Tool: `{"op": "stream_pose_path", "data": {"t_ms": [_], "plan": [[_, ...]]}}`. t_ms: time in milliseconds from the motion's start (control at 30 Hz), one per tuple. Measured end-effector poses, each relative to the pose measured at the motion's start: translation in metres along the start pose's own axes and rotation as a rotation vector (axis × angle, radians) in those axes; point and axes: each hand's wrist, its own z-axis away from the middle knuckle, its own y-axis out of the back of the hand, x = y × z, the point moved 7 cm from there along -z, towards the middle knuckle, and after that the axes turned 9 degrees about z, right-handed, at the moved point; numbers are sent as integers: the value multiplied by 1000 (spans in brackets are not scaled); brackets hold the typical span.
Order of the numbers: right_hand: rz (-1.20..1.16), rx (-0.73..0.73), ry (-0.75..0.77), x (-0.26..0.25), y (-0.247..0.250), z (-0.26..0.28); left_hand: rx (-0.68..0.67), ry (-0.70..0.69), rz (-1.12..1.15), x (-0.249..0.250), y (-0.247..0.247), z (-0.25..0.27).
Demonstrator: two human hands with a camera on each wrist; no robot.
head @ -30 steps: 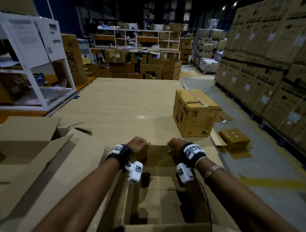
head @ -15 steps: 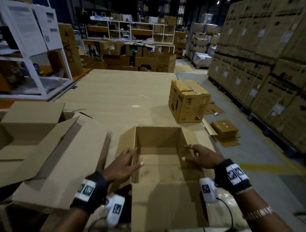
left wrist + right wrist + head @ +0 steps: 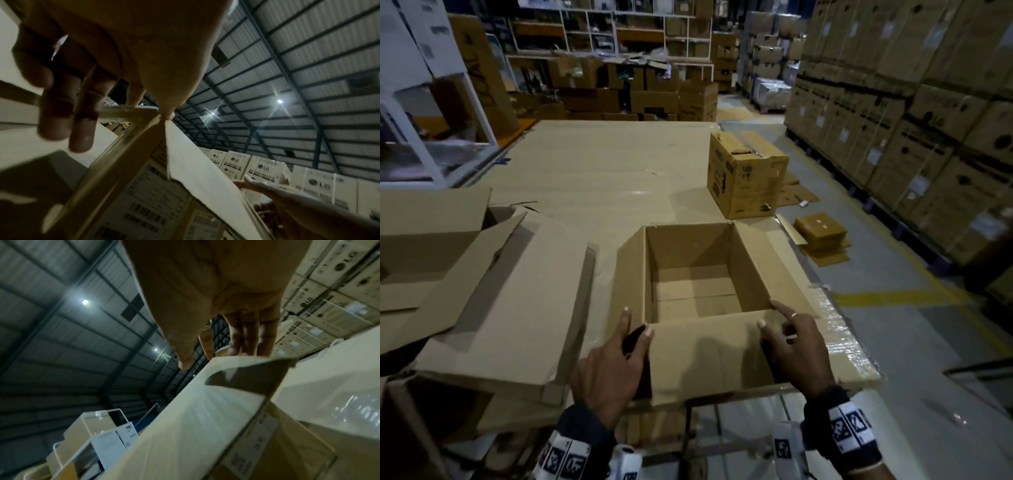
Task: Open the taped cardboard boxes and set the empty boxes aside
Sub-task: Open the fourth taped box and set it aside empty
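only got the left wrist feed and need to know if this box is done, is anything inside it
Observer: No. The head view looks straight into the open box, and only its bare cardboard floor shows.
Operator: where exactly is the right hand
Observer: The right hand is at the box's near right corner, fingers straight and touching the right end of the near flap.
Operator: any more boxes to open
Observer: One closed box stands beyond the open one, farther off and to the right, with its top flaps down.
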Motion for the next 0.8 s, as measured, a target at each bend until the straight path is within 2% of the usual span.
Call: {"op": "stream_pose_path", "data": {"t_ms": [167,300,433,533,700,800], "plan": [[-124,-46,-62,3,-9,-4,-75,98,235,1,4,5],[-204,54,-92,1,6,-9,69,85,394,11,27,13],[-233,197,-35,-15,38,-19,210,2,508,26,50,12],[-198,246,36,-27,59,-35,283,-82,497,35,64,1],[-131,232,198,-41,76,-72,369,-276,443,61,91,-19],[-108,187,264,-53,85,-92,392,-310,364,79,105,-29]]}}
